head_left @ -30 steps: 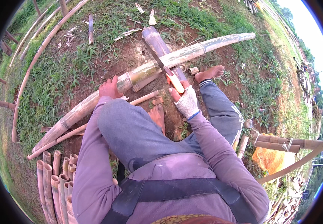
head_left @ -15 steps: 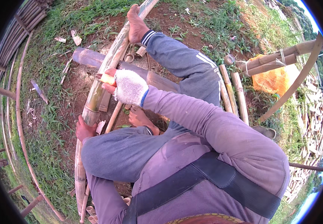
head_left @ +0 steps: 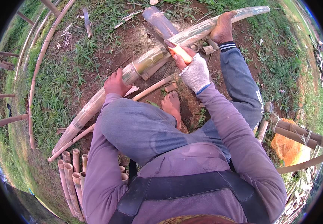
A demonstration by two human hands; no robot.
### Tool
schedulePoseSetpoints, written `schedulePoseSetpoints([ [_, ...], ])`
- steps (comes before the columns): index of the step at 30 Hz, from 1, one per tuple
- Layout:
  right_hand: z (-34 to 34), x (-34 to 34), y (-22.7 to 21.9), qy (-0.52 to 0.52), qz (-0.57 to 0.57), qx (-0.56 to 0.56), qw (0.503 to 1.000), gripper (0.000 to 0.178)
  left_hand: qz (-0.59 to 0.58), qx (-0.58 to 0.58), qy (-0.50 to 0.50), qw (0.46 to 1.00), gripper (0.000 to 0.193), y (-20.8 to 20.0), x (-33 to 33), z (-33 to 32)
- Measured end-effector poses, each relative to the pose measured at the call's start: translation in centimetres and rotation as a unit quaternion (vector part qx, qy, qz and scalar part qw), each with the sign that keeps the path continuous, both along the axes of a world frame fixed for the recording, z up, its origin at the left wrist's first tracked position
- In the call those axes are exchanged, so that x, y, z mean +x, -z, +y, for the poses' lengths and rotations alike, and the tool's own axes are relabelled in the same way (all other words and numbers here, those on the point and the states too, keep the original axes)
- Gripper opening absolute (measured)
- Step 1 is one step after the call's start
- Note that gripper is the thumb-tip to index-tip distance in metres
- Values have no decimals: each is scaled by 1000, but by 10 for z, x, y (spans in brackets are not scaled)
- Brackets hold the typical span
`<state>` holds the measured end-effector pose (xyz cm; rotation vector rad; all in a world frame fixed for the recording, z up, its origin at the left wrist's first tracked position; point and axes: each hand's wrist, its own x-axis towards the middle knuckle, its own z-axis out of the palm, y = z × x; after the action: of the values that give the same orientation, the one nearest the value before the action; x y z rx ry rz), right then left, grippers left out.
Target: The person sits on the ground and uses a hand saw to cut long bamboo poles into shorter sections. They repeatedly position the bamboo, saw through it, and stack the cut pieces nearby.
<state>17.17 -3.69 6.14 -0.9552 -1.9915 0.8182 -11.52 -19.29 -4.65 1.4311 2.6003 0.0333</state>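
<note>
A long, thick bamboo pole [head_left: 146, 61], partly scraped pale, slants across the ground in front of me. My left hand [head_left: 117, 83], bare, has its fingers wrapped over the pole's near part, just below a node. My right hand [head_left: 193, 67] wears a white knit glove with bare fingertips. It grips the pale orange handle of a knife [head_left: 182, 55], close against the pole's near side. The knife's dark, narrow blade points up and left across the pole; its edge is hard to make out. My right foot [head_left: 223, 29] presses on the pole's far part.
A darker log [head_left: 159, 19] lies crosswise beneath the pole. A thin bamboo stick [head_left: 152, 89] lies alongside. My other foot [head_left: 172, 106] rests on the soil. Cut bamboo tubes [head_left: 69, 173] stand at lower left. Lashed poles [head_left: 296, 134] and orange netting [head_left: 286, 145] are at right.
The view has turned, so the pole now slants more sideways and the cut tubes show at lower left. My left hand still holds the pole; my right hand keeps the knife, its blade now visible.
</note>
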Motion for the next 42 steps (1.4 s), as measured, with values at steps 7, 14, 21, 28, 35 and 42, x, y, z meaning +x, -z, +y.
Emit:
schedulePoseSetpoints([
  [7, -98, 134, -34, 16, -39, -9, 999, 46, -22, 17, 29, 999, 91, 4, 8, 10],
  [14, -73, 103, -15, -1, 25, -69, 997, 44, -1, 37, 18, 999, 88, 8, 13, 1],
  [21, -42, 47, 1, 4, 23, -86, 996, 38, -8, 27, 11, 1000, 90, -4, 3, -6],
  [28, -123, 171, -4, -50, 72, -157, 984, 51, -2, 1, -26, 1000, 94, 0, 3, -16],
  [35, 0, 0, 25, -34, 52, -112, 992, 43, 11, 4, -12, 1000, 93, -2, -6, -8],
  [42, -112, 176, 12, -69, 28, -169, 983, 55, 8, 17, -27, 999, 96, 3, -3, -24],
])
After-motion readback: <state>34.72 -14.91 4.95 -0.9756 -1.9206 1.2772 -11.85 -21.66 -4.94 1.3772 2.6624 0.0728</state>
